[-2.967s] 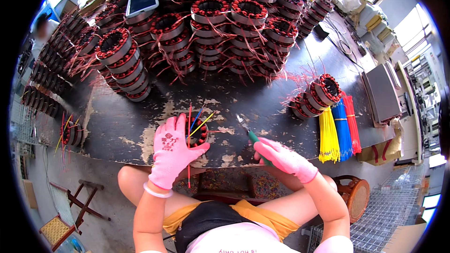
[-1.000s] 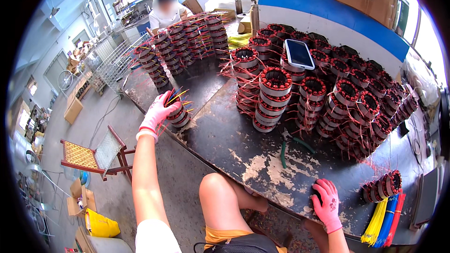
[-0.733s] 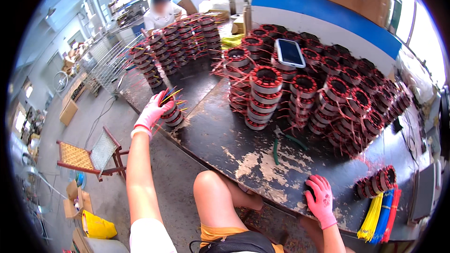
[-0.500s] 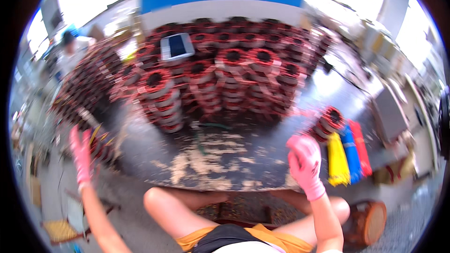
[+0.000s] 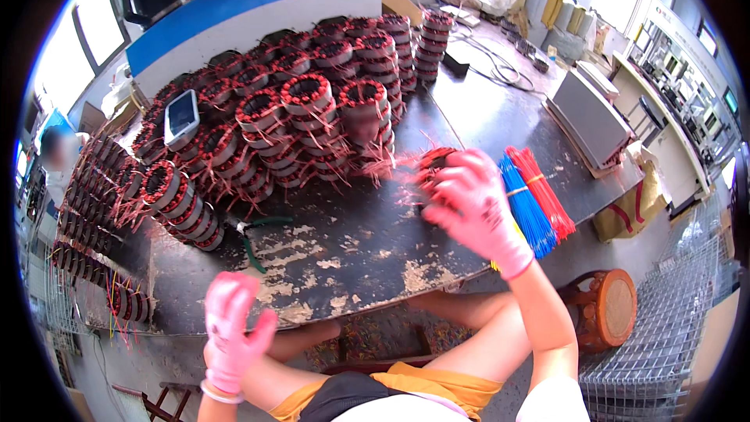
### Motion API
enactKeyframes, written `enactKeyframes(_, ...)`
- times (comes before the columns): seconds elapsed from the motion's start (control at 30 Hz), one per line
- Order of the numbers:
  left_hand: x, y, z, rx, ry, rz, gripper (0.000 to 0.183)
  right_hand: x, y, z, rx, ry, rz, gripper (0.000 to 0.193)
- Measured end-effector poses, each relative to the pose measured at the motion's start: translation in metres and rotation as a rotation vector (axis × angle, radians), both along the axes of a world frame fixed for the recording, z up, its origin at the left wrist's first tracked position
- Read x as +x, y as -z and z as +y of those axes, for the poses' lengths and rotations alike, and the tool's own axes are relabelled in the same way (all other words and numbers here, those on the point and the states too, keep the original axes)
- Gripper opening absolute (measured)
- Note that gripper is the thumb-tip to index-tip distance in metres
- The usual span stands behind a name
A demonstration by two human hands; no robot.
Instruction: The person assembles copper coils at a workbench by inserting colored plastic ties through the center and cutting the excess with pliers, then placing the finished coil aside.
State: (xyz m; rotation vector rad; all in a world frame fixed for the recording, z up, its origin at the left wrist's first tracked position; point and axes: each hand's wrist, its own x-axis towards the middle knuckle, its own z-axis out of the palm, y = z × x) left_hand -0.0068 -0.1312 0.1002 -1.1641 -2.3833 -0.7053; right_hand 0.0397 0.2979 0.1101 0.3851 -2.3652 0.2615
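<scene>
A stator (image 5: 432, 168) lying on the table (image 5: 367, 238) beside the blue wires (image 5: 525, 207) is grasped by the right hand (image 5: 471, 207). Nothing is held by the left hand (image 5: 231, 328), fingers loosely spread.

Pink gloves cover the left hand (image 5: 230, 332) and right hand (image 5: 474, 207); forearms bare, shorts yellow.

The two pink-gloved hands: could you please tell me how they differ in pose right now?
The right hand reaches out over the table, on a stator coil beside the coloured wire bundles; the left hand hangs at the table's near edge, empty. The right is blurred, the left sharper. Both wear pink gloves.
</scene>
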Motion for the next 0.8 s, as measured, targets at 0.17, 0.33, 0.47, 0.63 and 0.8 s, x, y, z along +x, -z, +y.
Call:
enactKeyframes(0.17, 0.045, 0.016, 0.080, 0.015, 0.375, 0.078, 0.052, 0.002, 0.053, -0.114, 0.003, -0.318, -0.109, 0.027)
enactKeyframes(0.33, 0.036, 0.086, 0.096, 0.102, 0.194, -0.117, 0.079, 0.001, 0.124, -0.172, -0.400, -0.249, -0.382, 0.030)
enactKeyframes(0.47, 0.037, 0.107, 0.085, 0.181, 0.078, -0.154, 0.076, -0.017, 0.129, -0.131, -0.474, -0.568, -0.270, 0.046)
enactKeyframes(0.63, 0.030, 0.106, 0.097, -0.041, -0.005, -0.055, 0.071, -0.066, 0.145, -0.092, -0.149, -0.266, -0.432, 0.053)
enactKeyframes(0.8, 0.022, 0.098, 0.113, -0.194, -0.022, -0.107, 0.065, -0.126, 0.160, -0.048, -0.128, 0.054, -0.256, 0.055)
